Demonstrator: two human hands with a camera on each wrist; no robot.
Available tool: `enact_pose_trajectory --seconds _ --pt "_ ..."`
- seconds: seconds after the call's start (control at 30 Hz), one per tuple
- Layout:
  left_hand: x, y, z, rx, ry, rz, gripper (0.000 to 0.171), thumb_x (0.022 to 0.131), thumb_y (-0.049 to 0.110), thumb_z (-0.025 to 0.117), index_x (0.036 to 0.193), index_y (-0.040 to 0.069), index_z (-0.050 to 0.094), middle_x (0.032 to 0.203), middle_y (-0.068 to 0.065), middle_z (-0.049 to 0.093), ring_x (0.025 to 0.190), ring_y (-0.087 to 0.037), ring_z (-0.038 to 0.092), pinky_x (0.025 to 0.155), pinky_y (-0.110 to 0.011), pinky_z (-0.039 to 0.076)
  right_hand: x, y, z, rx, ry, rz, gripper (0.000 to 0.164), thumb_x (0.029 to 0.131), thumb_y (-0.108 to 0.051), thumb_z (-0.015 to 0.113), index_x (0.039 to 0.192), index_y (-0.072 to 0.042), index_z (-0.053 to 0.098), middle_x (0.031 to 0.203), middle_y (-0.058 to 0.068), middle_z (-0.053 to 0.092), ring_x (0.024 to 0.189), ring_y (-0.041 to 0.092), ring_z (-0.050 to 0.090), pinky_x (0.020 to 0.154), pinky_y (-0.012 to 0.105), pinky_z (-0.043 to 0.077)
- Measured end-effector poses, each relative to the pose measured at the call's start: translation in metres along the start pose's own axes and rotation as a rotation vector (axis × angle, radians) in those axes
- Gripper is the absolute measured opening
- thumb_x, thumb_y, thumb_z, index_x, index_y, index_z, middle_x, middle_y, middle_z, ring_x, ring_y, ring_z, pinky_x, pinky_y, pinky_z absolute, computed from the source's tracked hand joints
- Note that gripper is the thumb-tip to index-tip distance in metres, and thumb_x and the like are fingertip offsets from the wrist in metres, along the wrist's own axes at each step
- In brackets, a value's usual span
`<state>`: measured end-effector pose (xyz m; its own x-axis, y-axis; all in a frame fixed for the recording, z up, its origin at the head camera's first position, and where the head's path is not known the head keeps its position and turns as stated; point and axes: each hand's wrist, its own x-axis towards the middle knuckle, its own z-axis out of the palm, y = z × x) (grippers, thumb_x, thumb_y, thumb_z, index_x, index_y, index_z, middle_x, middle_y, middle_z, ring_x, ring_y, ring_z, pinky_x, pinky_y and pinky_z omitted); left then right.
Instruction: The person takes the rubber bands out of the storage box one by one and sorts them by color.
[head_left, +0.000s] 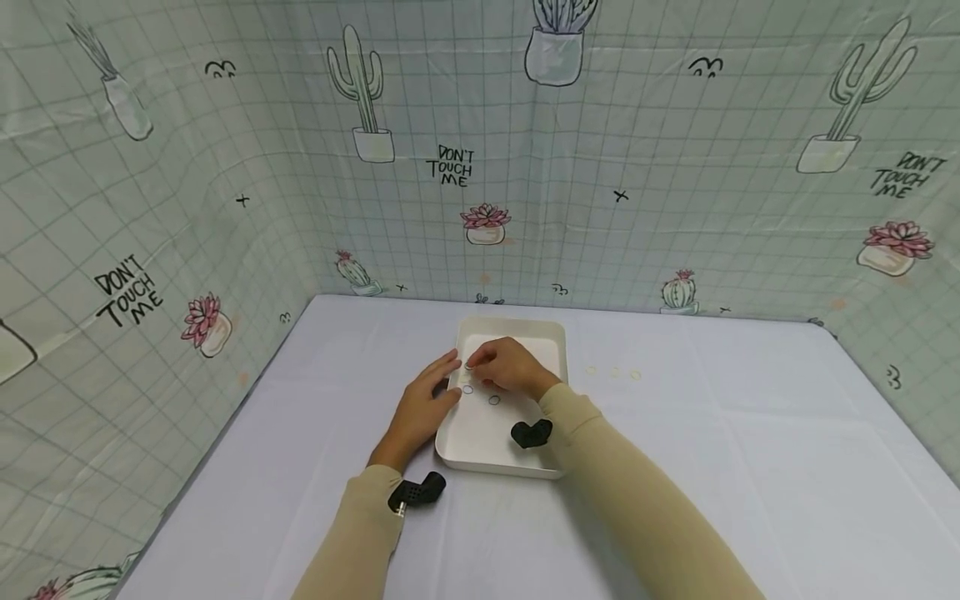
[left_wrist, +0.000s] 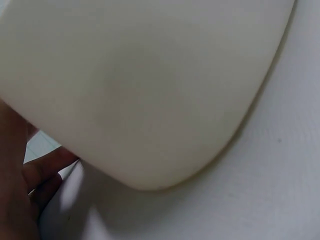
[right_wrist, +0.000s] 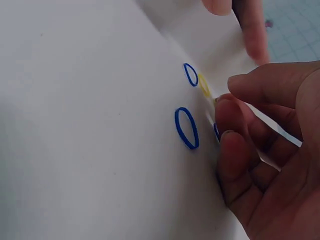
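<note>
A white tray lies on the table, with thin blue and yellow rings near its left wall. Two blue rings show in the right wrist view, a larger blue ring and a smaller blue ring; a yellow ring lies beside the smaller one. My right hand reaches into the tray, thumb and forefinger close together above the rings. A yellow bit shows at its forefinger tip; I cannot tell whether it is pinched. My left hand rests against the tray's left rim, its fingers fairly straight.
Right of the tray, several faint yellow rings lie in a row on the white table. Behind the table hangs a grid-patterned cloth printed with cacti. Each wrist wears a black camera mount.
</note>
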<state>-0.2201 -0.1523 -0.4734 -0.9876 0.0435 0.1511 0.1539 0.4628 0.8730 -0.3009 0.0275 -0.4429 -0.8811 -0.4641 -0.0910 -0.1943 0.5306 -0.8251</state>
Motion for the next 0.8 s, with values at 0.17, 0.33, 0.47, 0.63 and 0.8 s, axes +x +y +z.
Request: enact_pose_trajectory --seconds 0.17,0.33,0.47,0.63,0.8 --pt "0.001 -0.001 -0.004 0.004 -0.036 0.005 0.050 0.096 0.017 0.065 0.145 0.013 0.055 0.154 0.018 0.040 0.146 -0.013 0.031 0.119 -0.043 0.026 0.005 0.003 0.005 -0.082 0.009 -0.026 0.019 0.088 -0.009 0.066 0.104 -0.009 0.076 0.083 -0.002 0.070 0.074 0.014 0.060 0.065 0.024 0.050" --pt "0.001 -0.003 -0.011 -0.003 -0.078 0.007 0.054 0.093 0.020 0.072 0.144 0.015 0.057 0.153 0.020 0.040 0.134 -0.021 0.049 0.112 -0.044 0.038 0.008 0.004 0.010 -0.136 0.019 -0.033 0.020 0.086 -0.011 0.068 0.104 -0.011 0.077 0.084 -0.003 0.070 0.076 0.013 0.059 0.067 0.024 0.049" --pt "0.001 -0.005 -0.014 -0.012 -0.110 0.011 0.056 0.092 0.023 0.073 0.145 0.015 0.056 0.155 0.018 0.039 0.131 -0.024 0.052 0.111 -0.044 0.039 0.007 0.002 0.013 -0.193 0.022 -0.052 0.018 0.088 -0.013 0.068 0.103 -0.012 0.077 0.089 -0.004 0.071 0.080 0.014 0.059 0.071 0.026 0.050" --pt "0.003 -0.006 -0.013 -0.017 -0.110 0.031 0.055 0.092 0.021 0.072 0.144 0.014 0.056 0.156 0.015 0.039 0.132 -0.024 0.051 0.112 -0.044 0.038 0.006 0.001 0.013 -0.236 0.038 -0.071 0.016 0.090 -0.016 0.069 0.103 -0.012 0.076 0.092 -0.003 0.071 0.082 0.014 0.059 0.073 0.028 0.051" --pt "0.004 -0.007 -0.012 -0.012 -0.099 0.032 0.054 0.092 0.020 0.072 0.144 0.014 0.057 0.155 0.014 0.040 0.131 -0.025 0.052 0.111 -0.045 0.039 0.007 0.001 0.013 -0.263 0.047 -0.075 0.015 0.090 -0.021 0.071 0.103 -0.014 0.076 0.090 -0.003 0.069 0.080 0.013 0.060 0.072 0.028 0.051"
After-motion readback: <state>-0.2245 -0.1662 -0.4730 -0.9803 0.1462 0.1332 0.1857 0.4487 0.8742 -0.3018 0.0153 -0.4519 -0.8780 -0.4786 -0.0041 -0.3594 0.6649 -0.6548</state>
